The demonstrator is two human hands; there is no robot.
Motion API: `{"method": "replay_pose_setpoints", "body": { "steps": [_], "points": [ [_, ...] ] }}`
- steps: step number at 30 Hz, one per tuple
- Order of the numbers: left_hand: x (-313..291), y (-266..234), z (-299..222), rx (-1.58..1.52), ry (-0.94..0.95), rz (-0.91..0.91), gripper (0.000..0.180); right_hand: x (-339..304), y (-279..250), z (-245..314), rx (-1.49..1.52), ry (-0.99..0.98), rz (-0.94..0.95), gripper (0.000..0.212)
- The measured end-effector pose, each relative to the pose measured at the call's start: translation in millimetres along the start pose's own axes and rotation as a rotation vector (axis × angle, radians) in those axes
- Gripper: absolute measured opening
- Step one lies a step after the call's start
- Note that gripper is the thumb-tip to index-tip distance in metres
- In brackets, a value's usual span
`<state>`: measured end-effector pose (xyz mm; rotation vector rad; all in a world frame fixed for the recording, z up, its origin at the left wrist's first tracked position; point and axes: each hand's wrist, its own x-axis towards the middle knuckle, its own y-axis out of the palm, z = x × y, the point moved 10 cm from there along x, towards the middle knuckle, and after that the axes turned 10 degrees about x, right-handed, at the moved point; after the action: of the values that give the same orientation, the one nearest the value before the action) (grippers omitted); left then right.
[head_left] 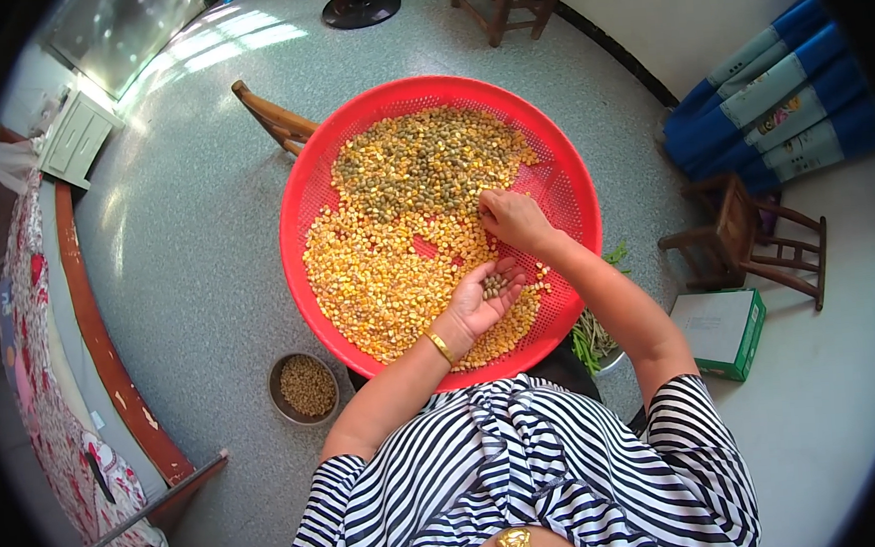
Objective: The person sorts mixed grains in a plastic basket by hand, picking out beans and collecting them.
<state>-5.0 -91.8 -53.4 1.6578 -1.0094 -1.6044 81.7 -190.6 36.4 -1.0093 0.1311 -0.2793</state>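
A round red plastic sieve basket (585,199) rests in front of me, spread with yellow corn kernels (364,293). Across its far part, brownish-green beans (406,160) lie mixed among the corn. My left hand (470,310), palm up and cupped over the near part, holds a small heap of brown beans (495,286). Just beyond it, my right hand (516,219) reaches down to the edge of the mixed pile with its fingers pinched together. Whatever sits between those fingertips is hidden.
A metal bowl (275,392) of brown beans stands on the floor at the left. Green plant stalks (590,339) and a green-and-grey box (719,331) are at the right. Wooden chairs (730,230) stand around; a bed (111,344) lines the left side.
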Motion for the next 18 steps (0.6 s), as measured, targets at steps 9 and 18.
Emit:
{"method": "replay_pose_setpoints", "body": {
  "steps": [9, 18],
  "points": [
    [1, 2, 0, -0.015, -0.003, 0.056, 0.029, -24, -28, -6, 0.172, 0.069, 0.080, 0.010],
    [-5, 4, -3, 0.005, 0.023, -0.069, 0.027, -30, -21, 28, 0.609, 0.062, 0.310, 0.012]
  ]
}}
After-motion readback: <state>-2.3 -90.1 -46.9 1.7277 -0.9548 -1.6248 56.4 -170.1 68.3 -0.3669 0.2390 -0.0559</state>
